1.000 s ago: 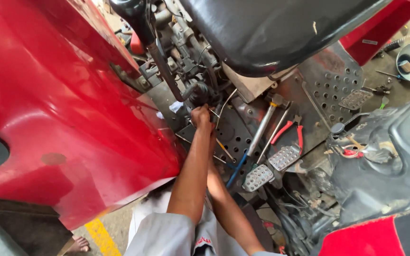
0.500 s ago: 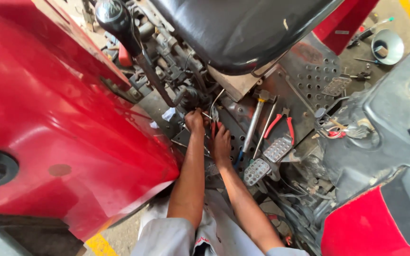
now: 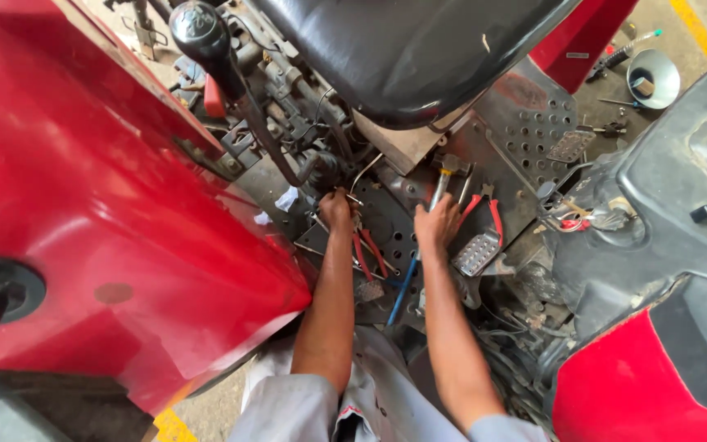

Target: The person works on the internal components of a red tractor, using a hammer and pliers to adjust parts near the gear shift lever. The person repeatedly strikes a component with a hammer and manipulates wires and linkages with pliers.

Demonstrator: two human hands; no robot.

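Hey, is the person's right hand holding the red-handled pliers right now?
No, the right hand is closed around the hammer handle, while the red-handled pliers lie untouched beside it on the metal floor plate.

The only label in view is a small, pale, oblong sticker (image 3: 578, 56) on the red panel at the top right, just beside the black seat, and no boxes, packets, signs or screens show anywhere else in the picture.
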